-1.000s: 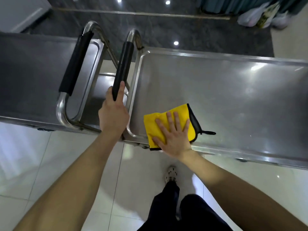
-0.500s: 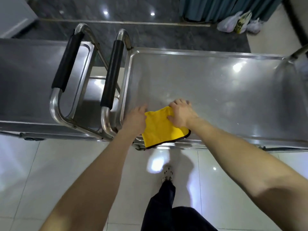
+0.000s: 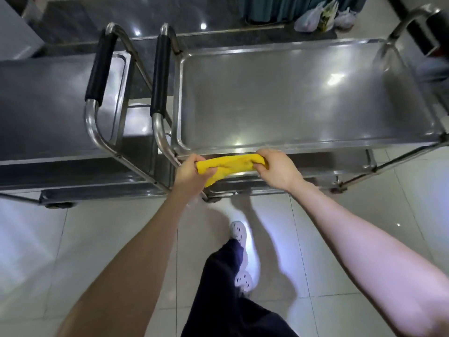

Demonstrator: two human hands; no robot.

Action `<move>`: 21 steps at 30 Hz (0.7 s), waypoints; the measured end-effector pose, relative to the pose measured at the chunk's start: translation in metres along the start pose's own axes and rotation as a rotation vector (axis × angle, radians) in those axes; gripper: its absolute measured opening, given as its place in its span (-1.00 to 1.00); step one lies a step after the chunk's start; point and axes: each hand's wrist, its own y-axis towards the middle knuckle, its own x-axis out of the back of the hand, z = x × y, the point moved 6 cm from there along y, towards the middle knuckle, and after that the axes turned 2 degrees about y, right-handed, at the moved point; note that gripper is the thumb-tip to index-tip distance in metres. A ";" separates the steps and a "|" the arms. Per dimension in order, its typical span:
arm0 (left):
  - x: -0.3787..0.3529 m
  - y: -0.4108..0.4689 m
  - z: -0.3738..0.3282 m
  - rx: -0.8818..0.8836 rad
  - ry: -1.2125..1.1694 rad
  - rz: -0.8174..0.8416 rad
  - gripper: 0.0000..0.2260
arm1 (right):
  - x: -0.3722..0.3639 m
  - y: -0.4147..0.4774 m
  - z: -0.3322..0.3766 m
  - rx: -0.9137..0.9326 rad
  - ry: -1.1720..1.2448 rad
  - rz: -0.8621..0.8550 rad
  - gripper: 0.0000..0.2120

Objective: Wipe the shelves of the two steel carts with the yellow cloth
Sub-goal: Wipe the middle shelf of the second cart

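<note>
yellow cloth (image 3: pixel 229 164) | left hand (image 3: pixel 192 175) and right hand (image 3: pixel 277 171) each gripped an end, off the right cart's top shelf (image 3: pixel 291 98) | risk: bunched cloth could wipe poorly

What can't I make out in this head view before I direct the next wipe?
Head view only:
lower shelves: mostly hidden under the top shelves, only strips show.
left cart: cut off by the left edge.
yellow cloth: bunched between left hand and right hand, its ends hidden in their fingers.
right cart's top shelf: glare masks whether it is clean.
bags on the far floor: too small to tell contents.
</note>
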 end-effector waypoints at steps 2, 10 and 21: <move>0.000 -0.017 0.010 0.044 -0.067 -0.002 -0.59 | -0.015 -0.024 -0.007 -0.101 0.118 -0.046 -0.80; -0.022 -0.039 0.056 -0.033 -0.039 0.016 -0.72 | -0.083 -0.078 -0.036 -0.420 0.473 -0.197 -0.56; -0.060 0.006 0.120 0.036 0.125 0.172 -0.57 | -0.154 -0.043 -0.053 -0.362 0.424 -0.175 -0.61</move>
